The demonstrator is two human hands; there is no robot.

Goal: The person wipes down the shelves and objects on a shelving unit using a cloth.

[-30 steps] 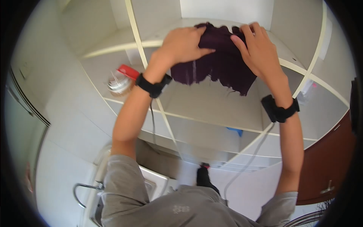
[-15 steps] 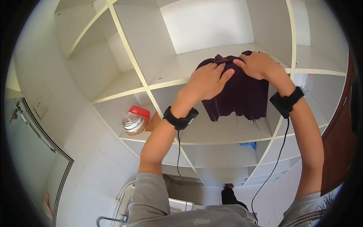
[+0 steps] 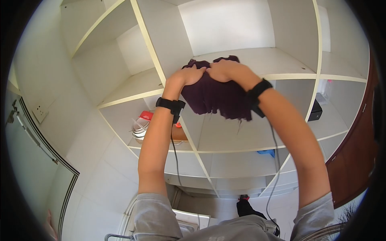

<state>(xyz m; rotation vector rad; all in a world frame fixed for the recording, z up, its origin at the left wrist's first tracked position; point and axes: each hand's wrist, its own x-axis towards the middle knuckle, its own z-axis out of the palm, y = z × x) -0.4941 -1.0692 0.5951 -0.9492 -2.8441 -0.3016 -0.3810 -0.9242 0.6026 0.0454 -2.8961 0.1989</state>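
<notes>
A dark purple cloth point(image 3: 217, 96) with a ragged, frayed lower edge is draped over the front edge of a white shelf point(image 3: 281, 60). Its upper part lies bunched on the board, and the rest hangs down in front. My left hand point(image 3: 189, 75) grips the cloth near the left upright, fingers bent over its top. Close beside it, my right hand point(image 3: 225, 70) also holds the cloth, with the two thumbs near each other. Fingertips of both hands are partly hidden in the folds. Each wrist wears a black strap with a cable.
White bowls point(image 3: 140, 129), a red box point(image 3: 146, 115) and a brown tray point(image 3: 179, 134) sit in a lower left compartment. A black box point(image 3: 315, 110) is at the lower right, a blue item point(image 3: 266, 153) further down. An upright divider point(image 3: 148, 40) stands left of my hands.
Both hands have moved left along the shelf edge, taking the cloth with them toward the left upright. My hands are now closer together. The black box has come into view.
</notes>
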